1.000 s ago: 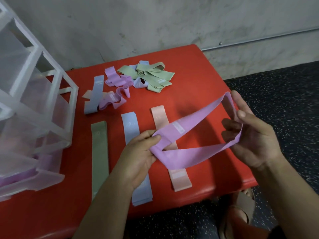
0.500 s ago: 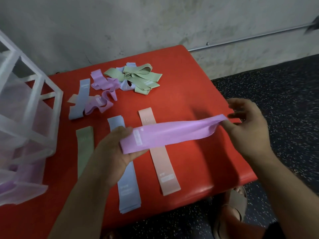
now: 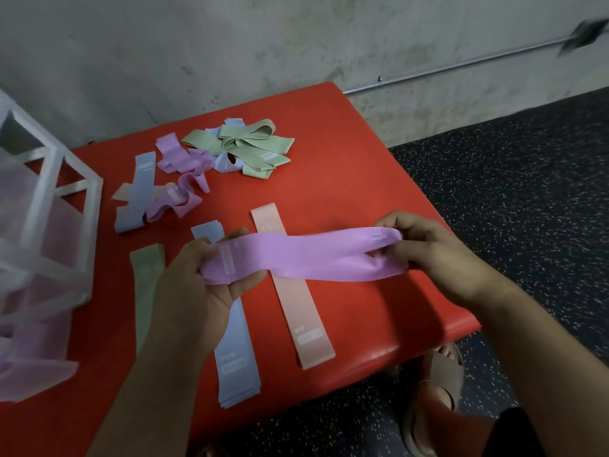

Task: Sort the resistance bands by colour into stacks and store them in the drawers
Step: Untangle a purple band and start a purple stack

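A purple band (image 3: pixel 306 255) is stretched flat between both hands above the red table (image 3: pixel 356 179). My left hand (image 3: pixel 201 288) grips its left end and my right hand (image 3: pixel 428 255) pinches its right end. Under it lie three flat stacks: green (image 3: pixel 146 285), blue (image 3: pixel 235 351) and pink (image 3: pixel 296 298). A loose heap farther back holds green bands (image 3: pixel 250 146), purple bands (image 3: pixel 178 179) and a blue band (image 3: pixel 136 192). The translucent drawer unit (image 3: pixel 43 245) stands at the left, with purple bands inside a lower drawer (image 3: pixel 29 341).
The table's right and front edges drop to a dark speckled floor (image 3: pixel 527 192). A sandalled foot (image 3: pixel 435 390) shows below the front edge. A grey wall with a pipe (image 3: pixel 461 64) runs behind the table.
The purple band went from an open loop to a flat strip pulled between the hands. My right hand has turned and now pinches the band's end. The view has shifted slightly right.
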